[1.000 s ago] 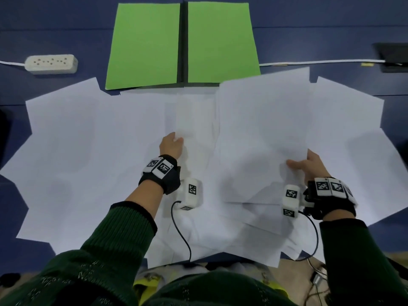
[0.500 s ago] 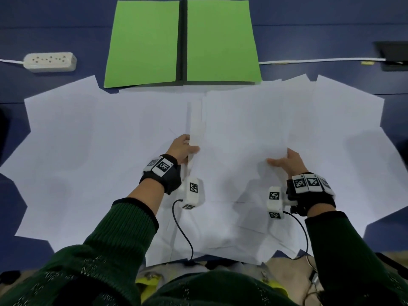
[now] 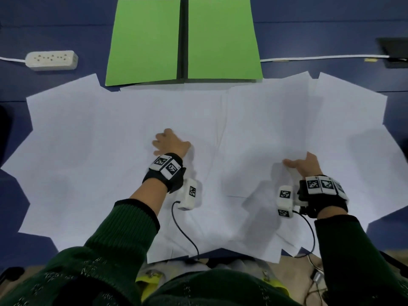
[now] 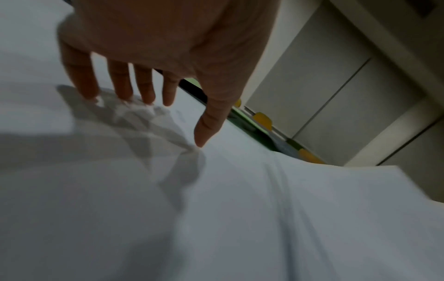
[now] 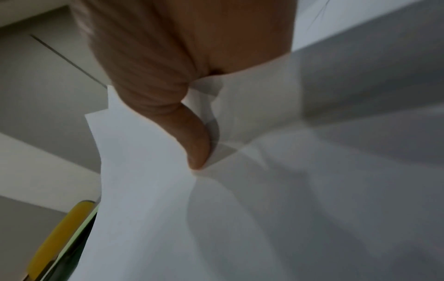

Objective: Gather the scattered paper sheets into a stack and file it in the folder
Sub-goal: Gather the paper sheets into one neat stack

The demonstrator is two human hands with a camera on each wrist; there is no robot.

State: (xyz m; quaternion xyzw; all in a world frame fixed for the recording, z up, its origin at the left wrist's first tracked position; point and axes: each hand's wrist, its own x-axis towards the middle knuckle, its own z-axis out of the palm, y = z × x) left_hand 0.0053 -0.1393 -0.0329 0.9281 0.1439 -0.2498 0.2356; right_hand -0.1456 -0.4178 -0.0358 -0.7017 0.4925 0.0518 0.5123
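Observation:
Several white paper sheets [image 3: 88, 151] lie fanned and overlapping across the blue table [image 3: 44, 23]. An open green folder [image 3: 143, 40] lies flat at the far edge, its near edge touching the sheets. My left hand [image 3: 170, 143] rests on the middle sheets, and its straight, spread fingers [image 4: 120, 91] press and wrinkle the paper [image 4: 264, 209]. My right hand [image 3: 302, 167] grips the edge of the right-hand sheets [image 5: 264, 190]. Its thumb [image 5: 197, 148] lies on top and the other fingers are hidden under the paper.
A white power strip [image 3: 51, 60] lies at the far left. A white cable [image 3: 320, 58] runs to a black object [image 3: 395, 51] at the far right. Sheets overhang the table's near edge above my lap.
My right hand dragged the right-hand sheets left over the middle, then eased back right. My left hand let go of a sheet edge, shifted left and now lies flat.

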